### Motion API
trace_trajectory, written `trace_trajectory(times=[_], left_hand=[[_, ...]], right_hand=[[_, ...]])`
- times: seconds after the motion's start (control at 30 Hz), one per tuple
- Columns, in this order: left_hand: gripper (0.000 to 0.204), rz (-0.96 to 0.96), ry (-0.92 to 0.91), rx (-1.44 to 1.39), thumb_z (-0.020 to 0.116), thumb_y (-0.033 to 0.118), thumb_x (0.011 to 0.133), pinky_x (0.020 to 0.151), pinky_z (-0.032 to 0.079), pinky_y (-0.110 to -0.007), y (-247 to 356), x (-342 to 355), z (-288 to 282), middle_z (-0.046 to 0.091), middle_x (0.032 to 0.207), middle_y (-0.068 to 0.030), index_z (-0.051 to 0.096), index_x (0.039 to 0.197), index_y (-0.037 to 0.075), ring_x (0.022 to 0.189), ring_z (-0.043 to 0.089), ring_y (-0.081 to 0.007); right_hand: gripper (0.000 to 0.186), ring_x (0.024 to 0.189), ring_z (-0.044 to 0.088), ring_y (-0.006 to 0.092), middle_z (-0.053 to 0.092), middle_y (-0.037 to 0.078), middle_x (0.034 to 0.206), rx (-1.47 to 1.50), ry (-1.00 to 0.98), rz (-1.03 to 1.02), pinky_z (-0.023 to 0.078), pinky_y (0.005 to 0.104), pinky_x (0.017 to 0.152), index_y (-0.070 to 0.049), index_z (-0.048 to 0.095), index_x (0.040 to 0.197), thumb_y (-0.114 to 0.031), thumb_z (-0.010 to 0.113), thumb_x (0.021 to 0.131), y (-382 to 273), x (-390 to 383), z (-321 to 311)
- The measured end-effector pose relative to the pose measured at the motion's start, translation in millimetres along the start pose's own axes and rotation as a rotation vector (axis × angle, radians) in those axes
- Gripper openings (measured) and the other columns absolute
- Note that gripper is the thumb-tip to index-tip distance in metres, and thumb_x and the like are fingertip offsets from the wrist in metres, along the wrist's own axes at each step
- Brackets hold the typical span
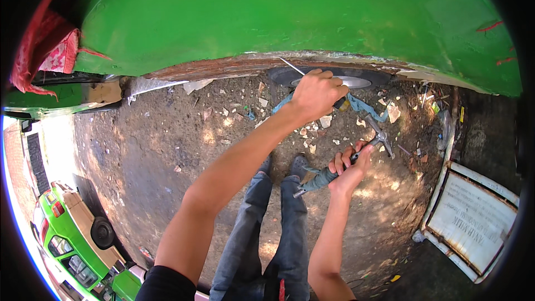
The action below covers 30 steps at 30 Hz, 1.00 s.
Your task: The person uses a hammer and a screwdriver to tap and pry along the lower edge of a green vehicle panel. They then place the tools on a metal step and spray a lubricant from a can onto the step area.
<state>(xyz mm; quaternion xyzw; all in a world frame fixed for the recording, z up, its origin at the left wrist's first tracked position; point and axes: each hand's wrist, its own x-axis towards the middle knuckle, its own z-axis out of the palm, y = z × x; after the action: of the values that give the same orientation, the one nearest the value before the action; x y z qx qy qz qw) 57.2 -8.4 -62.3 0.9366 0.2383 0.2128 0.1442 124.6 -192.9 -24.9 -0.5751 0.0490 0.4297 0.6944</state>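
My left hand is closed around a screwdriver whose thin metal shaft points up and left. Its tip meets or nearly meets the scraped lower edge of the green vehicle panel; contact is hard to judge. The dark handle end sticks out below my fist. Lower and to the right, my right hand grips a hammer close to its metal head. Grey-green wrapping covers the hammer's handle, which slants down and left to a bare metal end. The two tools are apart.
A wheel sits under the panel, with blue cloth beside it. Paint or filler flakes litter the dirt ground. A rusty white framed sign lies at right. Red cloth hangs upper left; a green car stands lower left.
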Motion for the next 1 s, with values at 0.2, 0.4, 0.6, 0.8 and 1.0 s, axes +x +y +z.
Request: trace_trajectory(times=[0.2, 0.4, 0.6, 0.8, 1.0], left_hand=[[0.031, -0.003, -0.073, -0.029, 0.079, 0.009, 0.054, 0.077, 0.054, -0.038, 2, 3, -5, 0.066, 0.083, -0.0025, 0.067, 0.083, 0.010, 0.085, 0.065, -0.0243], [0.029, -0.009, -0.087, -0.031, 0.076, 0.008, 0.056, 0.076, 0.055, -0.039, -1, 2, -7, 0.067, 0.083, -0.0030, 0.067, 0.083, 0.009, 0.084, 0.065, -0.0253], [0.027, -0.038, -0.068, -0.040, 0.076, 0.008, 0.057, 0.077, 0.055, -0.039, 1, 5, -7, 0.067, 0.084, -0.0033, 0.066, 0.082, 0.009, 0.085, 0.065, -0.0255], [0.028, -0.029, -0.053, -0.027, 0.077, 0.008, 0.057, 0.078, 0.055, -0.039, 0, 4, -5, 0.067, 0.084, -0.0028, 0.067, 0.083, 0.009, 0.086, 0.065, -0.0251], [0.027, -0.043, -0.054, -0.030, 0.077, 0.008, 0.058, 0.078, 0.054, -0.038, -1, 2, -6, 0.067, 0.084, -0.0020, 0.067, 0.083, 0.010, 0.086, 0.065, -0.0241]], right_hand=[[0.043, 0.043, 0.023, 0.0085, 0.029, -0.003, 0.059, -0.070, -0.105, 0.106, 0.024, 0.0266, 0.041, -0.015, 0.041, 0.094, -0.056, 0.039, 0.107, 16, -5, 4], [0.042, 0.043, 0.024, 0.0080, 0.029, -0.004, 0.059, 0.046, 0.113, -0.017, 0.022, 0.0259, 0.042, -0.016, 0.041, 0.094, -0.056, 0.040, 0.107, 9, -6, 10], [0.042, 0.042, 0.023, 0.0077, 0.029, -0.003, 0.058, -0.104, -0.070, 0.098, 0.022, 0.0261, 0.041, -0.016, 0.041, 0.093, -0.055, 0.041, 0.107, 13, -1, 8], [0.042, 0.042, 0.024, 0.0083, 0.029, -0.004, 0.058, 0.077, 0.020, -0.022, 0.023, 0.0269, 0.041, -0.015, 0.041, 0.093, -0.055, 0.042, 0.107, 10, 3, 7], [0.043, 0.043, 0.025, 0.0081, 0.030, -0.003, 0.059, -0.019, 0.088, -0.027, 0.024, 0.0263, 0.041, -0.014, 0.041, 0.095, -0.056, 0.041, 0.107, 8, -2, 13]])
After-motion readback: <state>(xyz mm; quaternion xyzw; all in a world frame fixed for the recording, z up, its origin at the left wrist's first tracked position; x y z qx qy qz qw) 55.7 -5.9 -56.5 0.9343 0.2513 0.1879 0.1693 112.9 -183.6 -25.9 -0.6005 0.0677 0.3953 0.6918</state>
